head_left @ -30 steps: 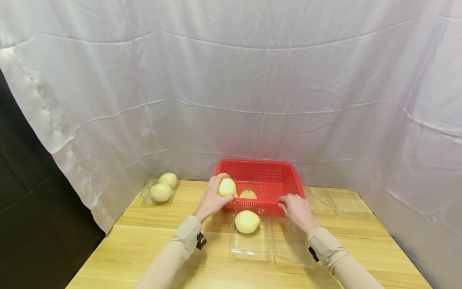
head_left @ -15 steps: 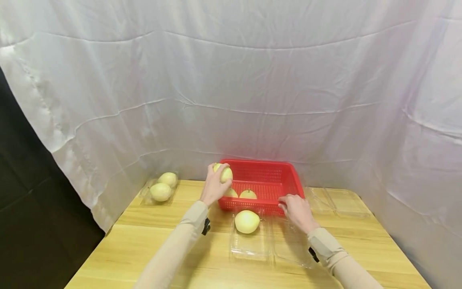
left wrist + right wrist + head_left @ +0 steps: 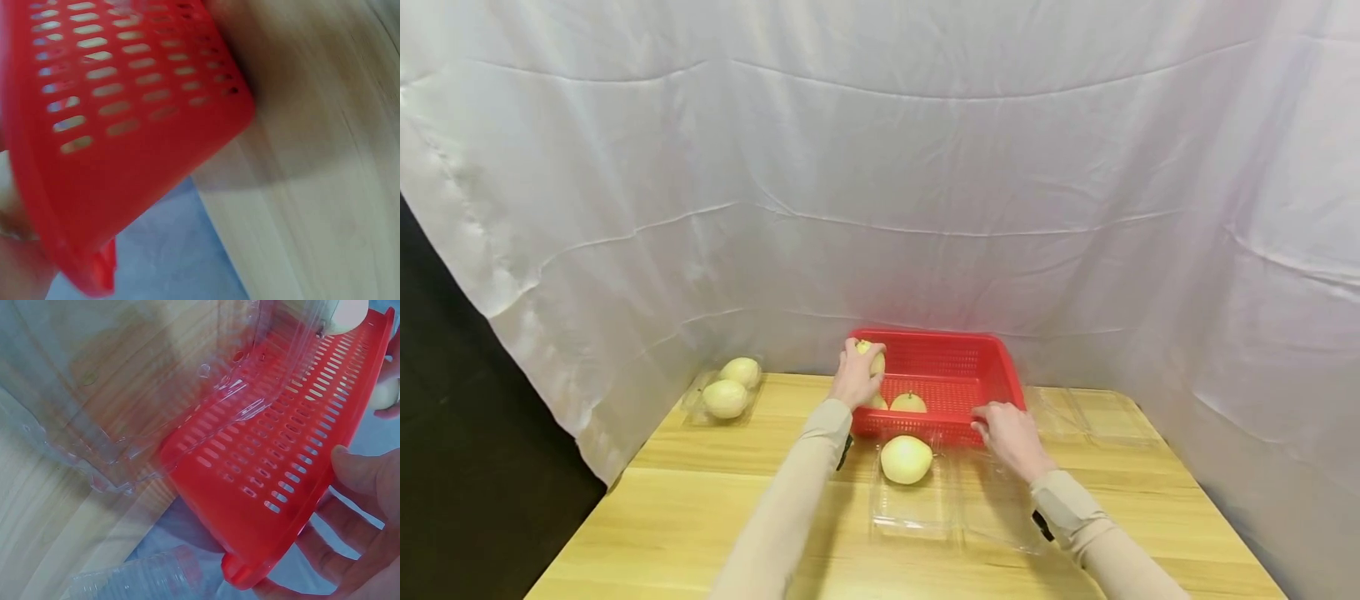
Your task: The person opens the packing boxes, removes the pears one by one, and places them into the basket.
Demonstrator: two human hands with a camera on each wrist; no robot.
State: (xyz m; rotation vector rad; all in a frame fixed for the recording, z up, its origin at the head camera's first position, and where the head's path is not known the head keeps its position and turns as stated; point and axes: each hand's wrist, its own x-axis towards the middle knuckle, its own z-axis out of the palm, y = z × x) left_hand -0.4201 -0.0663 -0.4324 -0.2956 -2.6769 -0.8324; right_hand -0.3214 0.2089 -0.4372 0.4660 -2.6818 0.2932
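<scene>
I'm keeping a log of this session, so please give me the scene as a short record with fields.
Left hand: holds a yellow fruit at the left end of the red basket
Right hand: grips the basket's near rim
In basket: two more fruits visible
Front container: clear, open, one fruit inside
Left container: clear, two fruits; lid state unclear
Right container: clear, beside the basket
Surface: wood-grain table

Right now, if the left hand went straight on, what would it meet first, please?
Probably the red basket's far rim, just beyond the left hand and its pear; the hand's height is unclear, so it might pass above and meet the curtain.
</scene>
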